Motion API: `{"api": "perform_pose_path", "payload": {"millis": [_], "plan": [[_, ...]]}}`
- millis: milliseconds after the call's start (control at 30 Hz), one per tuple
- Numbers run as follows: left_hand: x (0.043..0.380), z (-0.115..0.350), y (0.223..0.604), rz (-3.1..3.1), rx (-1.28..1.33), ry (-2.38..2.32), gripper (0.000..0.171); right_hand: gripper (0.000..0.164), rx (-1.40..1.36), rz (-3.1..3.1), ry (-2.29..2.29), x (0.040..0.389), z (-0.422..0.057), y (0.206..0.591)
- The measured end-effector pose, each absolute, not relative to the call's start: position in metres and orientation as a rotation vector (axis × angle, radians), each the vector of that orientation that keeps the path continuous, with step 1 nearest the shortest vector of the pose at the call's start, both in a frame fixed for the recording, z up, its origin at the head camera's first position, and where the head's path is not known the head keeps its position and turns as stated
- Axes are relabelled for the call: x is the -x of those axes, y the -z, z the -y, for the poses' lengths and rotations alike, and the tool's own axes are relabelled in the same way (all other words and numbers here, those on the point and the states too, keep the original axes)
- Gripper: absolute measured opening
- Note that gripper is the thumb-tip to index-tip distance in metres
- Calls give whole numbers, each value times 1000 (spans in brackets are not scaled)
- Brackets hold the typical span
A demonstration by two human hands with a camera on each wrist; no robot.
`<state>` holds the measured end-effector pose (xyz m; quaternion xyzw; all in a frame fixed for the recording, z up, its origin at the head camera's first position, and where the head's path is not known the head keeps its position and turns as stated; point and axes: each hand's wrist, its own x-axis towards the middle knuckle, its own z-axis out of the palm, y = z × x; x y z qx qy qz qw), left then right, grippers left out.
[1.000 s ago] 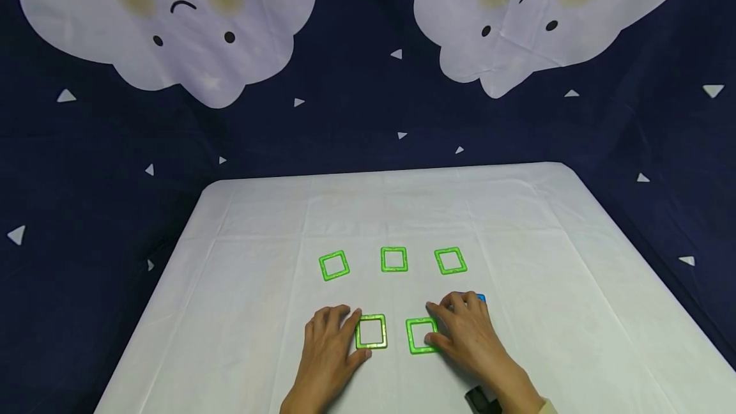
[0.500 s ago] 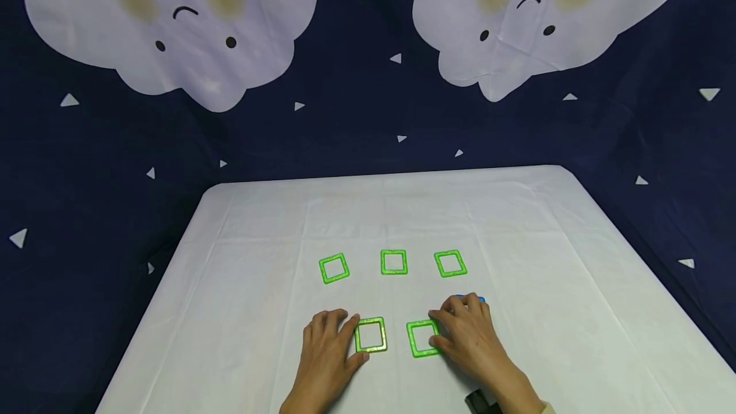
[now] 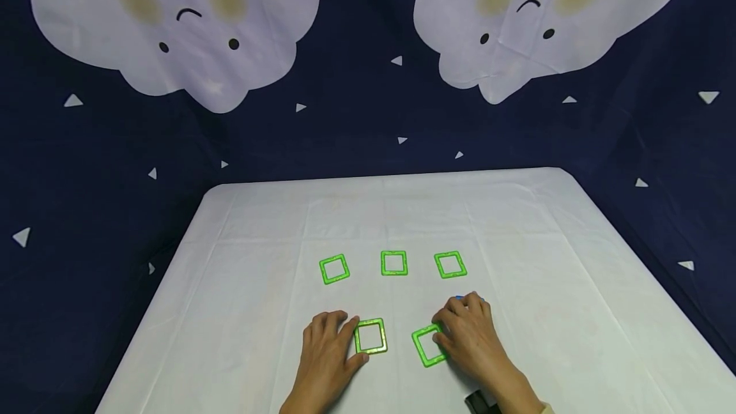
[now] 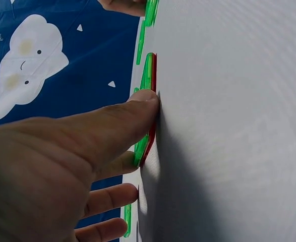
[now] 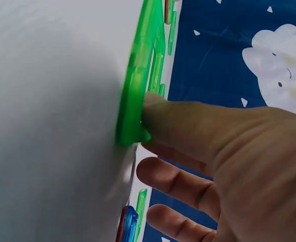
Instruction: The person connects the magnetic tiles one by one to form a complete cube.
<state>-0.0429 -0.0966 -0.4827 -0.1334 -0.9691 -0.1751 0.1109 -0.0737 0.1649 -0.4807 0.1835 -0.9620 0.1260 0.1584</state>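
Fingers (image 4: 119,165) at left green frame (image 4: 146,75), red frame (image 4: 149,145) beneath

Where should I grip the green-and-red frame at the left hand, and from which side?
Likely its outer far and near edges, coming from the left. The green-and-red frame looks thin and flat-lying, red layer under green, so the hold should span both; the right hand and its green frame are off to the right.

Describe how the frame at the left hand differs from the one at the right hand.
The left frame has a red layer beneath its green; the right frame shows only green. In the head view, the left frame sits nearly straight, while the right frame is clearly turned. Both are hollow squares.
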Motion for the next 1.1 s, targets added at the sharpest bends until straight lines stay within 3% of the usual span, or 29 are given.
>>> {"api": "perform_pose_path", "payload": {"millis": [1100], "plan": [[43, 91, 482, 2866, 434, 514, 56, 30, -539, 2640, -420, 76, -165, 481]]}}
